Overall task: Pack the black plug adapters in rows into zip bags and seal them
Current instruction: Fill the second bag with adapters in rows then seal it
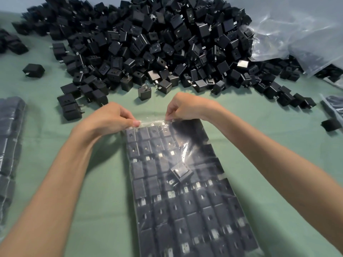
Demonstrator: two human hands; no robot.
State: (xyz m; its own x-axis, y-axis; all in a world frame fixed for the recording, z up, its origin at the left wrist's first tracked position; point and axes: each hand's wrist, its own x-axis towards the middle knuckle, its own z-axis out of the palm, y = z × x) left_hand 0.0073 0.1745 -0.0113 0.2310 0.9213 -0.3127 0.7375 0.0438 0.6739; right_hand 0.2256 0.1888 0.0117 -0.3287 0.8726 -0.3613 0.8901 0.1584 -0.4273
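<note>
A clear zip bag (185, 191) lies lengthwise on the green table, filled with rows of black plug adapters. One adapter (181, 172) inside sits askew on top of the rows. My left hand (113, 117) pinches the left end of the bag's top strip (152, 122). My right hand (185, 108) pinches the strip's right end. A big heap of loose black adapters (148, 43) covers the table just beyond my hands.
A filled bag (9, 145) lies at the left edge. Crumpled clear plastic (300, 34) sits at the far right, and another bag (334, 106) at the right edge. Stray adapters (33, 70) lie around the heap on the green cloth (104, 182).
</note>
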